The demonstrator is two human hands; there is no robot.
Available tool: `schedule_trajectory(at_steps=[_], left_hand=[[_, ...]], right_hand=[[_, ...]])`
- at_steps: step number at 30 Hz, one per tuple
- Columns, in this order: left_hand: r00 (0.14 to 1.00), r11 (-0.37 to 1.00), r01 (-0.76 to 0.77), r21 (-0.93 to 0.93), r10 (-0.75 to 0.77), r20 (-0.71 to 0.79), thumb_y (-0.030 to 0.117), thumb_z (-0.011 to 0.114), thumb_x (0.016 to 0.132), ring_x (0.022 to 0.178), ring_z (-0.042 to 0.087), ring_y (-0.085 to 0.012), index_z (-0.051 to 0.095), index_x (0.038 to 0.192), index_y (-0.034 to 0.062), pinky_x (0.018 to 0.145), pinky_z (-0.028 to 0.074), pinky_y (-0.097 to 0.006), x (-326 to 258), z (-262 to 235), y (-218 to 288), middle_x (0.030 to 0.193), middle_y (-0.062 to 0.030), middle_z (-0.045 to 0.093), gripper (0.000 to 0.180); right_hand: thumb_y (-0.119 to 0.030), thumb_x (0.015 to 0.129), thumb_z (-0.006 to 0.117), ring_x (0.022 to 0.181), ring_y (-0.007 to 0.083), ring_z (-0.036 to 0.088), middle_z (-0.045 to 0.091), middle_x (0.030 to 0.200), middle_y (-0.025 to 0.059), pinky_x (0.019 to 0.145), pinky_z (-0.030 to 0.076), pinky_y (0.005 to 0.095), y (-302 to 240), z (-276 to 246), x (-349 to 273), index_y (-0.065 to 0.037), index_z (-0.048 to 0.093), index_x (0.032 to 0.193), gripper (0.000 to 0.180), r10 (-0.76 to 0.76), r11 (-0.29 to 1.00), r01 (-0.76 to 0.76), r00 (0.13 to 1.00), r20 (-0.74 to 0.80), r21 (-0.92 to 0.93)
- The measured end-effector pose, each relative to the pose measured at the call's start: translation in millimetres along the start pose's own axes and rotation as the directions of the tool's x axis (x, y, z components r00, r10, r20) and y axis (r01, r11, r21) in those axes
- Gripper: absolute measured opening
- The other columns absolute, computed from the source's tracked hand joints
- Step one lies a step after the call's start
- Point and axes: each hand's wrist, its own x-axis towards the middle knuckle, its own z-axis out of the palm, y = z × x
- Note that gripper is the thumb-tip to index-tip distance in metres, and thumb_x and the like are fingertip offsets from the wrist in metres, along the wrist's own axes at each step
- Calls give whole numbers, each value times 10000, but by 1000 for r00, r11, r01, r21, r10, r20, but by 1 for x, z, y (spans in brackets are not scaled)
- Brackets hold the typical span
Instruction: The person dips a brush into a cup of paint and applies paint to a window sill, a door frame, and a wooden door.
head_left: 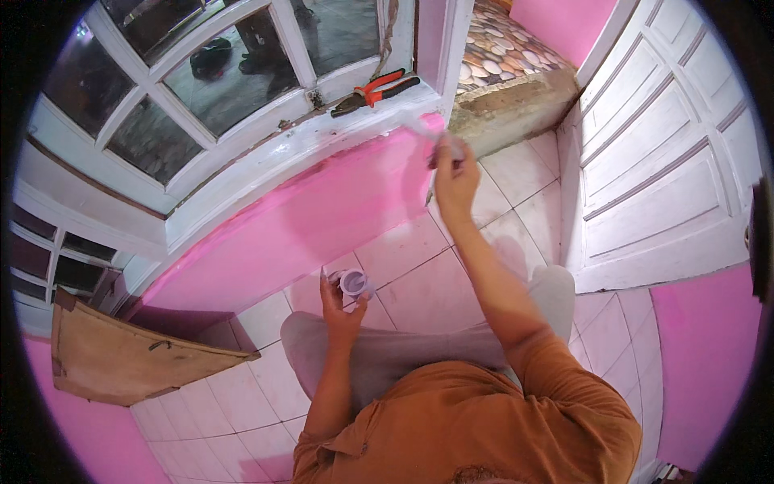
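My left hand (340, 302) is low above my knee and grips a small white roll of tape (353, 283). A thin, blurred white strip (426, 131) is pinched in my raised right hand (454, 171), up against the pink wall just under the white window sill (355, 121). The strip looks stretched up from my fingers toward the sill's right end. I am seated or crouched on the tiled floor, in grey trousers and an orange shirt.
Red-handled pliers (375, 90) lie on the sill. A white-framed window (201, 89) is on the left and a white panelled door (669, 153) on the right. A brown board (121, 355) leans on the pink wall at lower left. A pebble-patterned raised surface (504, 48) lies beyond a step.
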Motion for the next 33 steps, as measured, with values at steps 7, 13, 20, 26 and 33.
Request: schedule_trajectory(at_steps=[7, 13, 20, 26, 33], left_hand=[[1000, 1000, -18, 20, 18, 14, -58, 769, 806, 1288, 543, -290, 175, 1591, -19, 1108, 446, -407, 1, -2, -1, 1390, -162, 509, 985], [998, 998, -36, 57, 33, 59, -72, 742, 823, 1305, 537, -298, 129, 1615, 17, 1117, 438, -420, 3, 2, 3, 1407, -179, 500, 1004], [998, 998, -30, 54, 27, 49, -66, 759, 816, 1330, 517, -314, 124, 1610, 4, 1138, 418, -435, 2, 1, -1, 1429, -194, 482, 1019], [998, 998, -53, 26, 52, 33, -48, 765, 806, 1291, 528, -299, 141, 1602, -24, 1120, 417, -415, 1, 1, -3, 1385, -176, 505, 1012], [999, 1000, -18, 24, 17, 48, -45, 763, 810, 1292, 529, -302, 145, 1599, -28, 1125, 417, -415, 5, 7, 6, 1387, -177, 504, 1002]], right_hand=[[-150, 1041, 563, 712, 118, 622, 653, 852, 83, 628, 514, 262, 18, -32, 49, 49, 623, 1114, 220, 103, 962, -20, 950, -295, 272], [-162, 1044, 586, 686, 142, 643, 663, 819, 70, 613, 549, 288, 14, -4, 9, 57, 649, 1112, 238, 125, 979, -89, 972, -198, 182], [-141, 1027, 590, 657, 144, 636, 660, 782, 82, 608, 542, 285, 12, -20, 33, 73, 656, 1087, 232, 201, 950, -169, 974, -101, 260], [-139, 1023, 583, 664, 170, 654, 668, 850, 111, 608, 575, 310, 27, -47, 69, 72, 643, 1113, 237, 149, 951, -64, 953, -265, 304], [-194, 1043, 595, 687, 165, 662, 649, 811, 79, 623, 603, 320, 3, -36, 78, 71, 673, 1079, 279, 72, 997, -66, 981, -181, 42]])
